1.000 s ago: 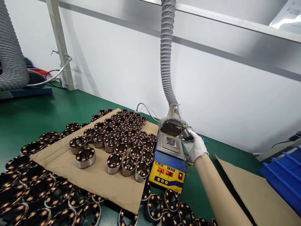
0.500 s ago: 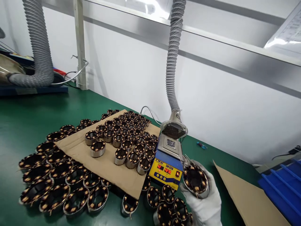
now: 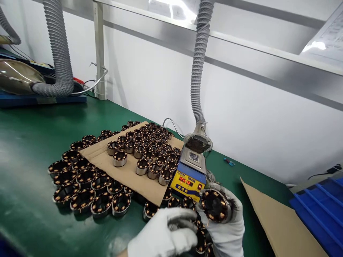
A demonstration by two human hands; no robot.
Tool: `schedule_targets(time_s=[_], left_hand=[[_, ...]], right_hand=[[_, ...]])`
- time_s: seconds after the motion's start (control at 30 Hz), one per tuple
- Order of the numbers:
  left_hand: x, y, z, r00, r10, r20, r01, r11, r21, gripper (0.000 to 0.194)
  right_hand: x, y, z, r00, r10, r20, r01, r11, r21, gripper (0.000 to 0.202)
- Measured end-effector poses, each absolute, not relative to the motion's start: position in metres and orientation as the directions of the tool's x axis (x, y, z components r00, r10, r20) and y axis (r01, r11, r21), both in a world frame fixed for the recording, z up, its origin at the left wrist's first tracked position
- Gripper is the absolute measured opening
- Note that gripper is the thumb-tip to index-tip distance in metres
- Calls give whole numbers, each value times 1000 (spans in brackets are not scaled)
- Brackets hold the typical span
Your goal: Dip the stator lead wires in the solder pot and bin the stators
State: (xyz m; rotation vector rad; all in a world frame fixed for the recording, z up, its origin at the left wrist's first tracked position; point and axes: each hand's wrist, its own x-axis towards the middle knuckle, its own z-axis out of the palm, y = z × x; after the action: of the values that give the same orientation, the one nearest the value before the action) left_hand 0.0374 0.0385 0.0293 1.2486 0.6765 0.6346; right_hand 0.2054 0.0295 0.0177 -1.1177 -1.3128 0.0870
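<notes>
My right hand (image 3: 227, 228), in a white glove with darkened fingertips, grips a ring-shaped motor stator (image 3: 215, 206) with copper windings, its opening turned toward me. Left of it, my left hand (image 3: 164, 232), also gloved, is above more stators at the bottom centre. Its thumb and fingers are curved and apart, with nothing visible between them. Just beyond the held stator stands a blue and yellow unit (image 3: 187, 185) with red digits and a metal top. Many stators (image 3: 119, 158) stand on a cardboard sheet (image 3: 134, 178), and others (image 3: 83, 200) lie around it on the green table.
A grey duct (image 3: 198, 67) comes down to a round metal hood (image 3: 198, 142) behind the unit. Right of my right hand lie a cardboard piece (image 3: 278, 217) and a blue ribbed tray (image 3: 321, 207). A small blue tool (image 3: 229, 162) rests near the wall.
My left hand has come into view from the bottom. My right hand has shifted slightly left and up, and the stator in it has turned. The view has swung a little to the left.
</notes>
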Motion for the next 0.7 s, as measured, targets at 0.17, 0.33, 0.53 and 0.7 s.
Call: schedule_targets(time_s=[0.17,0.33,0.53,0.7], left_hand=[[50,51,62,734,675,-77,-118,238,964,17],[53,52,60,686,723,-87,-71,185,980,13],[57,59,42,581,804,-127,-91,219,971,5],[47,64,28,613,789,-33,-66,93,993,21]], right_hand=[[218,21,25,161,647,745,664,488,-567,59],[222,18,29,74,697,713,690,480,-541,69],[215,18,44,116,984,138,160,118,-980,51],[213,31,64,28,987,-161,7,-161,-987,56]])
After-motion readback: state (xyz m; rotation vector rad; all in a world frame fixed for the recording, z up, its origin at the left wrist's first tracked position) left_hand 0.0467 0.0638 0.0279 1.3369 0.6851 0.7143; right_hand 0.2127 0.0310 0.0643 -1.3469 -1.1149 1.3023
